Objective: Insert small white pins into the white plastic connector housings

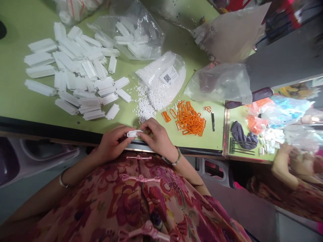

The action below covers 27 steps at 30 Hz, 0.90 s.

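Observation:
Over the table's front edge, my left hand point(113, 141) pinches one end of a small white plastic housing point(133, 133). The fingers of my right hand point(155, 137) close on its other end; whether they also hold a tiny part is hidden. Just beyond my hands lies a spill of tiny white pins point(145, 107), coming from a clear bag of pins point(164, 80) with a square printed code. To the right is a heap of orange plastic frames point(190, 117). At the left, many similar white housings point(75, 74) lie piled.
A thin black tool point(213, 121) lies right of the orange frames. Clear plastic bags point(219, 82) stand along the back. Farther right, a co-worker's arm point(285, 168) rests by a second table with a grey cloth point(243, 136). Plastic stools point(37, 161) are below the table edge.

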### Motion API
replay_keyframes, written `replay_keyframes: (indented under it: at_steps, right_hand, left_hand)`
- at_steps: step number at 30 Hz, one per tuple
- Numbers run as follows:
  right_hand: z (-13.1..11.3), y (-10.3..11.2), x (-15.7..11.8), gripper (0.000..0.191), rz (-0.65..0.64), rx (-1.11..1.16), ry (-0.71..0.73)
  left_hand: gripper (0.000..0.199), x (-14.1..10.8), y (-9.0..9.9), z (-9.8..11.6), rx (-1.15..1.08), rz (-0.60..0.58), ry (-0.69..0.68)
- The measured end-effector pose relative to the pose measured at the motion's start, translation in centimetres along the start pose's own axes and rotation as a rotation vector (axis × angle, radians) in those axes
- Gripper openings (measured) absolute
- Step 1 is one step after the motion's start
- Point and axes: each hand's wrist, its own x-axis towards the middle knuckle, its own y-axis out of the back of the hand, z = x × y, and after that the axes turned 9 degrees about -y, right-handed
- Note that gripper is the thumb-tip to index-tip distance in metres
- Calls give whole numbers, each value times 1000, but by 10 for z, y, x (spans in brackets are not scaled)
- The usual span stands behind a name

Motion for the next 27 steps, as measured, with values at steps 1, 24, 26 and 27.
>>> replay_keyframes:
  at_steps: [1, 24, 26, 27]
  right_hand:
    - [2, -1, 1, 6, -18, 31, 2]
    - [10, -11, 24, 26, 58, -740, 129]
    - [7, -10, 21, 23, 22, -749, 102]
    - [5, -9, 21, 23, 4, -748, 80]
  left_hand:
    - [34, 0, 1, -1, -6, -15, -2]
    - [34, 1, 3, 14, -291, 250, 279]
    - [35, 1, 2, 14, -291, 242, 279]
    - [35, 1, 2, 13, -292, 239, 277]
